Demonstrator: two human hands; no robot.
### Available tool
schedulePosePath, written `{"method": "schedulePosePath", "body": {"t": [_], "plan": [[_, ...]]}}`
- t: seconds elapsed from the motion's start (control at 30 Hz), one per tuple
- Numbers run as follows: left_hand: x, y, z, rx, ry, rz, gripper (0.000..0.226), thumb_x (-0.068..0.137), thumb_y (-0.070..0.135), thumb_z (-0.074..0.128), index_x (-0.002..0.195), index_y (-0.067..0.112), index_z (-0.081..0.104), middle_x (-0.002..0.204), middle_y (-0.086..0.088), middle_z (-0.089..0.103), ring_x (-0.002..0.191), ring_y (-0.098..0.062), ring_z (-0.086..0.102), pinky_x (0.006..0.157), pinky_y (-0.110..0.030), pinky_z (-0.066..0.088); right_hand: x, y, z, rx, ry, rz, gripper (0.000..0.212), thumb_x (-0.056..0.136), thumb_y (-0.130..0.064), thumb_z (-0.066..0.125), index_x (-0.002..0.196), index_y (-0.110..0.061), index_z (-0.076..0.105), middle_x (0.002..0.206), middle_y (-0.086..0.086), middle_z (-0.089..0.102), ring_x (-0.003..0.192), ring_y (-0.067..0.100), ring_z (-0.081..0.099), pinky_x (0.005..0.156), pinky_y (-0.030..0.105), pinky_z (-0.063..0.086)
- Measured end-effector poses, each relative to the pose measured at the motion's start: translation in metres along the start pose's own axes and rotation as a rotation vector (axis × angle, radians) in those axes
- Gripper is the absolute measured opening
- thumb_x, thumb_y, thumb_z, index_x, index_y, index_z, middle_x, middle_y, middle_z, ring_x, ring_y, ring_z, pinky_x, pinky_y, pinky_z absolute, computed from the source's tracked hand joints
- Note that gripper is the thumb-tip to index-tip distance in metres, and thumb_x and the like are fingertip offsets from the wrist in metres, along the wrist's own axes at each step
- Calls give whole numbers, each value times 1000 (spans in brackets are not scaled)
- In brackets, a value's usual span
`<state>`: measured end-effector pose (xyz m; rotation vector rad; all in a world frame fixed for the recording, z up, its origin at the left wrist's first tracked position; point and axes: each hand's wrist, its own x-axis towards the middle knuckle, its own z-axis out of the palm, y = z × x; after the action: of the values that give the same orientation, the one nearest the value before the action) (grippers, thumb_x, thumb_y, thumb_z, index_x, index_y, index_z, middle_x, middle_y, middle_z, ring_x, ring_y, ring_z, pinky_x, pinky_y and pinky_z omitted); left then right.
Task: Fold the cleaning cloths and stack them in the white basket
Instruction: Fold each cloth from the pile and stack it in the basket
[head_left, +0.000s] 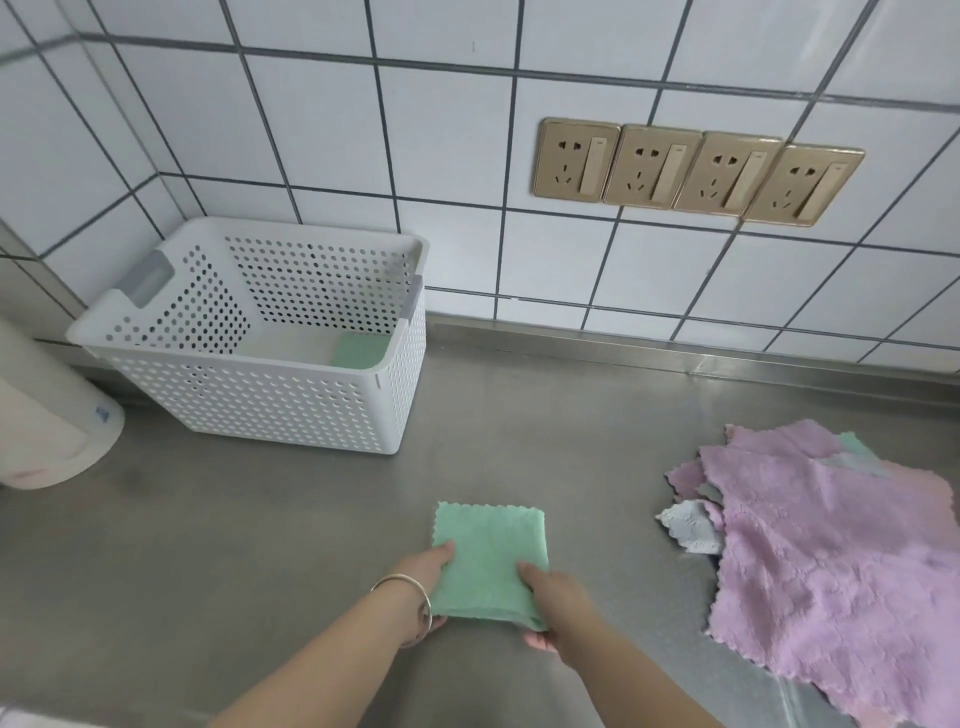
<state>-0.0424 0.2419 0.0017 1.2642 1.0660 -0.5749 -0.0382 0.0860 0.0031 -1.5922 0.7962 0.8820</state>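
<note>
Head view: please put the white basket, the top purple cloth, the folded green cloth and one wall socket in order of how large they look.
1. white basket
2. top purple cloth, though it lies nearer the camera
3. folded green cloth, gripped by the left hand and right hand
4. wall socket

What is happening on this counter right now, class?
A person holds a folded green cloth at its near edge, left hand and right hand each pinching a corner above the steel counter. The white basket stands back left with one green cloth already inside. A pile of unfolded purple cloths waits at right.
</note>
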Motion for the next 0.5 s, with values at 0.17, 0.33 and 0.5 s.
{"method": "schedulePosePath", "body": {"t": [0.17, 0.33, 0.5], "plan": [[-1, -13, -2, 519, 230, 324, 45, 95, 40, 41, 117, 5, 59, 123, -15, 60, 114, -32, 54, 99, -37, 41, -8, 8, 2, -94, 119, -316, 29, 94, -32, 48, 105, -6, 55, 98, 11, 60, 72, 19, 58, 40, 19, 46], [-44, 10, -2, 615, 438, 706, 34, 98, 34, 37, 92, 6, 57, 98, -20, 66, 94, -37, 58, 77, -36, 42, -40, -11, 1, -105, 152, -558, 23, 94, -36, 48, 83, -16, 55, 82, 3, 64, 74, 17, 61, 62, 32, 49], [-94, 47, -22, 517, 572, 1074, 35, 96, 35, 39, 102, 7, 58, 81, -18, 67, 81, -40, 60, 67, -40, 43, -90, -54, 9, 1, 111, -845, 13, 94, -25, 51, 85, -19, 58, 74, -7, 66, 62, -1, 61, 51, 12, 43]]}}
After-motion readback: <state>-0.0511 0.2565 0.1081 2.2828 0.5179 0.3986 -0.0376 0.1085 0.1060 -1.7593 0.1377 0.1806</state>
